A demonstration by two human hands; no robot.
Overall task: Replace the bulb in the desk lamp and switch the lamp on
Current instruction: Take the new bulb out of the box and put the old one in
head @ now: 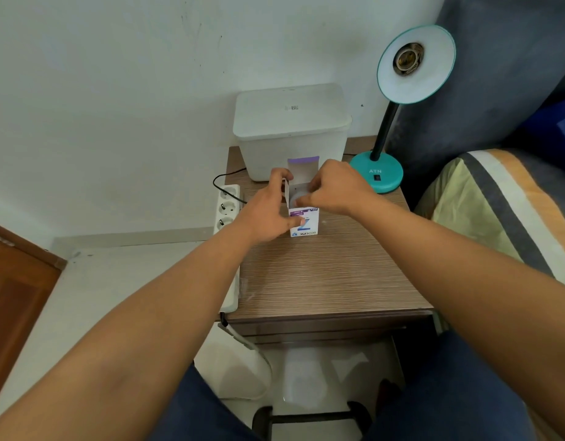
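- Unboxing the new bulb is the step in hand: the bulb box stands upright on the bedside table, top flaps open, purple lid flap raised at the back.
- The left hand is clamped around the box's left side, thumb pressed across the printed front, steadying it.
- The right hand reaches into the open top, fingertips pinched at the pale rounded dome of the bulb, which sits inside the box mouth; whether the pinch has truly closed on it cannot be told.
- The desk lamp stands at the table's back right corner, teal shade tilted toward the camera, its socket bare and empty, so the old bulb is already out.
- Next, judging from this, the bulb must be drawn straight up out of the box, carried to the socket and screwed in, then the switch on the lamp base pressed.
- A power strip lies beside the table's left edge.
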